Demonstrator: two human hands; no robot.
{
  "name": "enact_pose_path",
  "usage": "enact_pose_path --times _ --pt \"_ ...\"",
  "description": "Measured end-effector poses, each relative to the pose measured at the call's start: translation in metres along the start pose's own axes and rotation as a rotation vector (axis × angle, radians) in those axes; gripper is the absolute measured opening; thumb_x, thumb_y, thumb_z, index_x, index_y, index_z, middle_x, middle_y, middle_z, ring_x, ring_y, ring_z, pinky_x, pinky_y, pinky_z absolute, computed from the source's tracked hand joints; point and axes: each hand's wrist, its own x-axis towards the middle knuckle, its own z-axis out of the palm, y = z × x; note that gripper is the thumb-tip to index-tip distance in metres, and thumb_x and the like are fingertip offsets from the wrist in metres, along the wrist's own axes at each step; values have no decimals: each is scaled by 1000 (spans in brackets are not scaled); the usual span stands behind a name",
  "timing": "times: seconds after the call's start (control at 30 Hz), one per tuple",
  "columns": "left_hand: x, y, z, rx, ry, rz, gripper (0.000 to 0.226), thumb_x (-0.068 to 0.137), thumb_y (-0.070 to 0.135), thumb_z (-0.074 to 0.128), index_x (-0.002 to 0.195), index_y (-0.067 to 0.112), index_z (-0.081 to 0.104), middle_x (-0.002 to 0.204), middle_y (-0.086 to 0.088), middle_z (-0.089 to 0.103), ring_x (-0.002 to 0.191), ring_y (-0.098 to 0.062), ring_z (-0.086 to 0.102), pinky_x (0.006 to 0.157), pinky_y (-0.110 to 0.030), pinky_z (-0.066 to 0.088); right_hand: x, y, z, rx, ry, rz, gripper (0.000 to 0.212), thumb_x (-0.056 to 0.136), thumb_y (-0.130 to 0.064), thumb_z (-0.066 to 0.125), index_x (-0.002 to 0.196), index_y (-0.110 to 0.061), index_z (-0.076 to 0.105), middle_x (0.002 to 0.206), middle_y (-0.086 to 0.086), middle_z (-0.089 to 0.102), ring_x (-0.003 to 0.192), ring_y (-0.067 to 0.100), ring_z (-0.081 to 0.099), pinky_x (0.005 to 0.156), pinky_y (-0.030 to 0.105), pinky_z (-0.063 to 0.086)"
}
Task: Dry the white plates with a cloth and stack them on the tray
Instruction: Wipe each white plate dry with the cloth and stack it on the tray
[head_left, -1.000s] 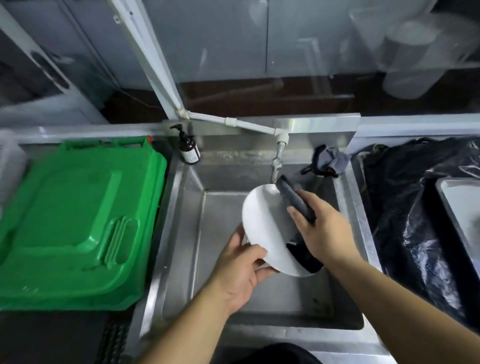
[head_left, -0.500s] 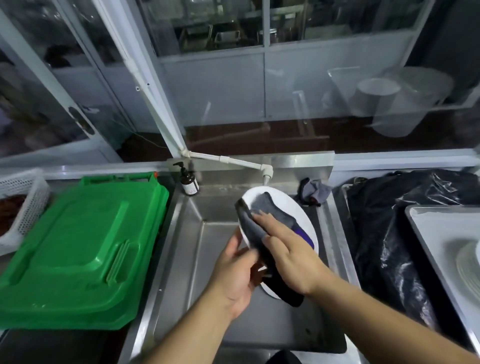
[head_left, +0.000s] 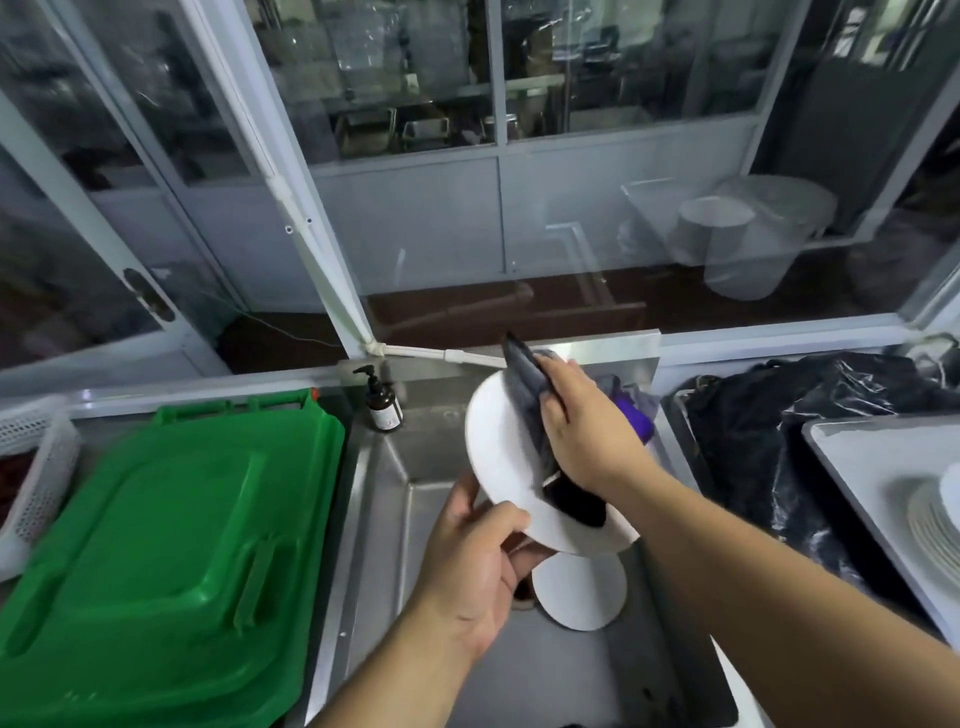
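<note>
A: So, we start at our right hand (head_left: 587, 431); its fingers and thumb curl round the dark grey cloth (head_left: 524, 384) and press it against the upper half of the white plate (head_left: 498, 457), which we hold tilted over the sink (head_left: 384, 499).

B: And our left hand (head_left: 478, 561) pinches the plate's lower rim, thumb on the near face, fingers behind; we judge that this grip steadies the plate so the cloth can push against it without tipping it.

A: Agreed; holding it over the basin likely lets any drips fall into the steel and not onto the counter; the cloth folds over the top edge, so we seem to be wiping both faces at once.

B: Below the held plate a second white plate (head_left: 579, 592) lies in the sink, partly hidden by our left hand; we take it as still waiting to be dried.

A: Moving outward, the tray (head_left: 857, 467) sits at the far right with a stack of plates (head_left: 935, 519) already on it; that is where this one belongs.

B: Between sink and tray lies a black plastic bag (head_left: 779, 431); we would have to carry the plate over it; our own right forearm also crosses that path.

A: To the left rests a green lid (head_left: 156, 561), with a white mesh basket (head_left: 36, 467) beyond it; a brown pump bottle (head_left: 383, 405) stands at the sink's back corner; neither stands in our way.
</note>
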Motion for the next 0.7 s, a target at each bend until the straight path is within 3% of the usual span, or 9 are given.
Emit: enact_pose_path --times 0.1,0.2,0.27,0.37,0.47,0.53,0.6,0.7 --pt "3 12 -11 2 12 40 53 72 -7 61 115 20 76 115 -20 77 95 -33 78 72 -44 64 -15 -6 10 -35 -8 118 52 114 -22 37 166 -19 32 176 3 26 164 22 14 133 36 11" --pt "6 22 -21 17 21 31 56 74 -6 62 124 18 71 114 -20 77 94 -33 79 70 -44 65 -39 -17 25 -26 -14 181 57 111 -23 34 167 -17 28 175 3 27 164 20 14 130 34 11" --pt "8 24 -26 43 23 11 55 78 -7 62 123 21 73 109 -19 78 86 -28 78 65 -40 64 -55 -30 31 41 -70 176 64 105 -31 30 168 -21 27 175 -1 27 163 14 15 126 24 10" --pt "9 21 -32 79 15 -30 50 97 -11 53 127 24 72 97 -14 80 73 -19 77 58 -30 60 -70 -48 33 102 -182 8 75 92 -32 28 167 -25 30 175 -4 27 158 0 11 120 7 1" --pt "5 17 -36 70 -24 -78 52 101 -7 48 118 34 77 101 -11 80 81 -19 78 63 -30 61 -63 -52 29 60 -316 -186 71 95 -15 39 166 -19 31 173 2 28 162 8 12 128 17 3" --pt "1 19 -38 88 -53 -89 53 90 -8 53 115 33 78 101 -10 78 81 -19 77 67 -34 63 -50 -46 26 41 -337 -228 71 98 -1 48 165 -17 32 174 4 28 160 6 11 125 12 3" --pt "-3 19 -38 94 -78 -90 52 75 -4 57 107 32 80 100 -11 77 82 -21 75 72 -41 64 -33 -36 25 12 -293 -220 71 100 0 53 166 -17 31 175 4 24 160 6 9 122 7 1" --pt "-10 20 -36 97 -85 -79 49 70 -1 58 100 31 81 99 -12 77 84 -22 75 73 -44 64 -8 -22 19 -35 -164 -175 66 104 -12 57 165 -19 33 172 4 34 161 19 24 129 27 17"
